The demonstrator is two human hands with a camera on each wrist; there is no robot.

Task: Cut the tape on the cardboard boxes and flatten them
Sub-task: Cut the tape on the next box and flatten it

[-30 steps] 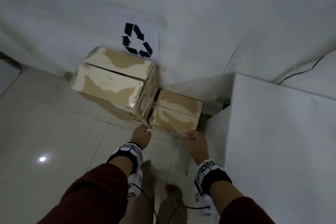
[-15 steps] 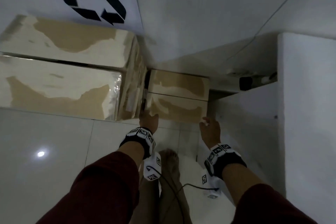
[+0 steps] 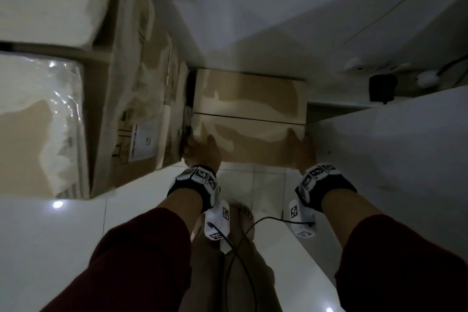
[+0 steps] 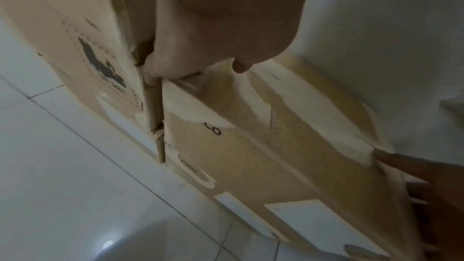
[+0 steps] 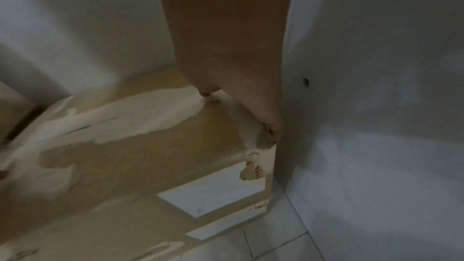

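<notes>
A small cardboard box (image 3: pixel 248 114), taped and with torn white patches, stands on the floor against the wall. My left hand (image 3: pixel 200 147) grips its near left corner. In the left wrist view the thumb lies on the small box's (image 4: pixel 263 156) top, and the fingers (image 4: pixel 153 74) reach into the narrow gap beside the large box (image 4: pixel 83 47). My right hand (image 3: pixel 301 149) grips the near right corner. In the right wrist view its thumb (image 5: pixel 206 92) rests on the box top (image 5: pixel 125 156), and its fingers go down the side next to the white panel.
A large taped cardboard box (image 3: pixel 134 83) touches the small one's left side. A white cabinet (image 3: pixel 392 159) crowds its right side, with a black plug (image 3: pixel 382 87) behind. White tiled floor (image 3: pixel 63 248) lies in front, with my bare feet (image 3: pixel 243 215) and a cable (image 3: pixel 243 235).
My head has dropped much closer to the boxes. Both hands have gone from the small box's front edge to its two near corners, thumbs now on top.
</notes>
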